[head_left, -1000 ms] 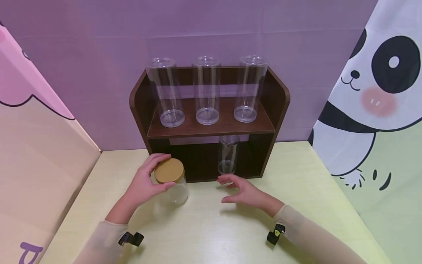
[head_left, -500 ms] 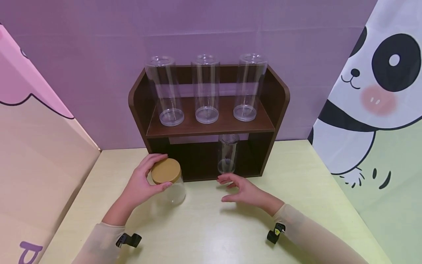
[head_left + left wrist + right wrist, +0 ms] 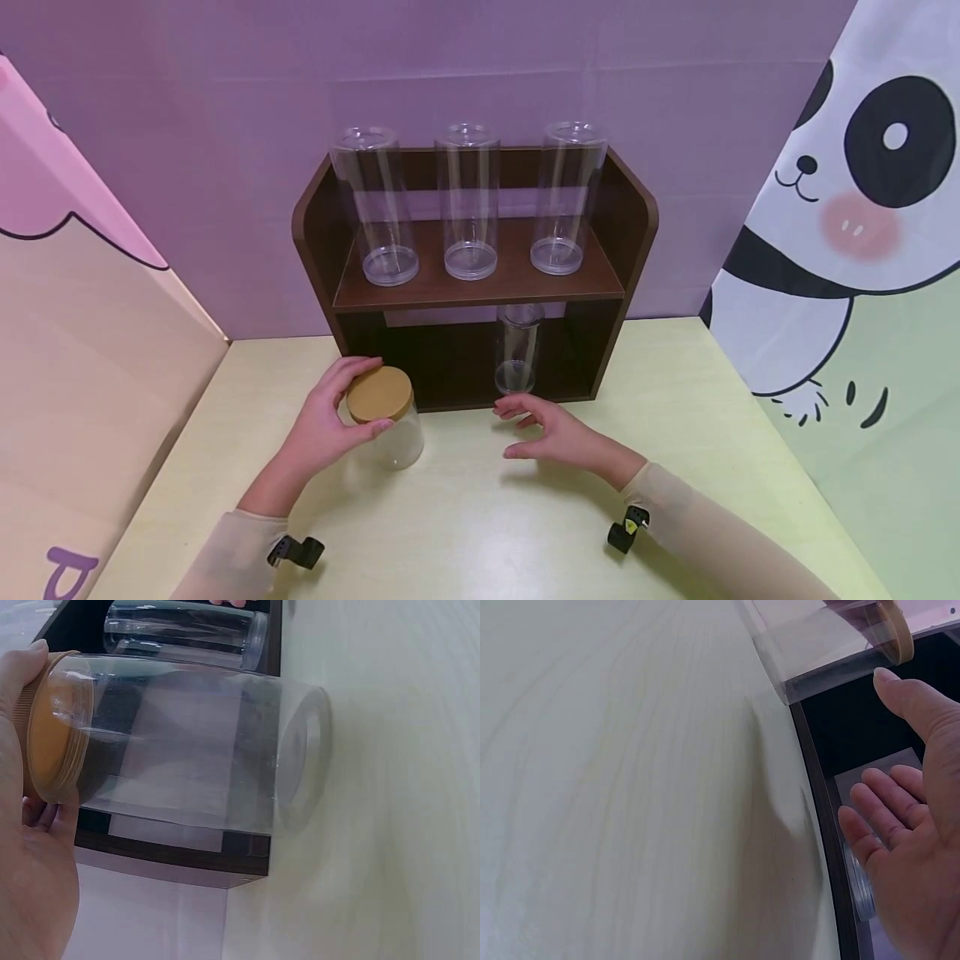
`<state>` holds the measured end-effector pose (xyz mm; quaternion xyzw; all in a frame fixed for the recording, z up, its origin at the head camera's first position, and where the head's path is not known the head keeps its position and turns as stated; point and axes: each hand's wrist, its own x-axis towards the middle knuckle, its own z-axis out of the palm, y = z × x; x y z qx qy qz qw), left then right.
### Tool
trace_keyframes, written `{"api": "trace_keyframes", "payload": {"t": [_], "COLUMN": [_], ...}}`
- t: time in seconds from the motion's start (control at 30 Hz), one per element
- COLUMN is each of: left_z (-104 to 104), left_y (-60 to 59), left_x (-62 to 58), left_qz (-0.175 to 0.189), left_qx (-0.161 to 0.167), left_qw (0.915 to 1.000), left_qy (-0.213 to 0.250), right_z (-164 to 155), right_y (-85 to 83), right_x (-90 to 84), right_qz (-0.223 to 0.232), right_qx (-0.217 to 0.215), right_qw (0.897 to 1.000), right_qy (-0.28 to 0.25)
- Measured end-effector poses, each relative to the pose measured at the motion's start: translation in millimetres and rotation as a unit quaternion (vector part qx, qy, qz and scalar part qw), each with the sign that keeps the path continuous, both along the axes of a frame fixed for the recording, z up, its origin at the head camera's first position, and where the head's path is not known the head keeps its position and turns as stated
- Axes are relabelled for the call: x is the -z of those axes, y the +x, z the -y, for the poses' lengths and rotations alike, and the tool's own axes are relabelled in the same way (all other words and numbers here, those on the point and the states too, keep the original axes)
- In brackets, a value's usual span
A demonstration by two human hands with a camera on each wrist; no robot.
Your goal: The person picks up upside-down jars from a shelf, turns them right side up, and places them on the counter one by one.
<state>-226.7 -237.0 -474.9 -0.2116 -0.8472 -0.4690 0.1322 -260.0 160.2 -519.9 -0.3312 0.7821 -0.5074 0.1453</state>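
My left hand (image 3: 330, 417) grips the tan lid (image 3: 379, 393) of a clear jar (image 3: 397, 437) just in front of the dark wooden shelf (image 3: 637, 225). In the left wrist view the same jar (image 3: 195, 750) is empty, its lid (image 3: 52, 735) held by my fingers (image 3: 30, 690). My right hand (image 3: 551, 433) hovers open over the table, fingers relaxed, in front of a small clear jar (image 3: 517, 350) in the shelf's lower bay. The right wrist view shows that right hand (image 3: 915, 840) holding nothing.
Three tall clear cylinders (image 3: 468, 200) stand on the shelf's upper board. The pale wood table (image 3: 487, 525) stretches toward me. A pink panel (image 3: 75, 333) bounds the left, a panda panel (image 3: 847, 208) the right, a purple wall the back.
My left hand has shifted the lidded jar slightly, first left and back, then a touch right again. My right hand has stayed in place.
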Motion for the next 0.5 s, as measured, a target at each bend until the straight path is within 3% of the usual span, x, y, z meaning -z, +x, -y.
{"api": "trace_keyframes", "payload": {"t": [0.5], "left_z": [-1.2], "left_y": [2.9], "left_x": [2.0], "left_qz": [0.018], "left_qx": [-0.004], "left_qw": [0.9998], "left_qy": [0.006], "right_z": [1.7], "right_y": [-0.1], "right_x": [-0.1], "right_qz": [0.005], "right_qx": [-0.004], "right_qw": [1.000], "right_qy": [-0.005]}}
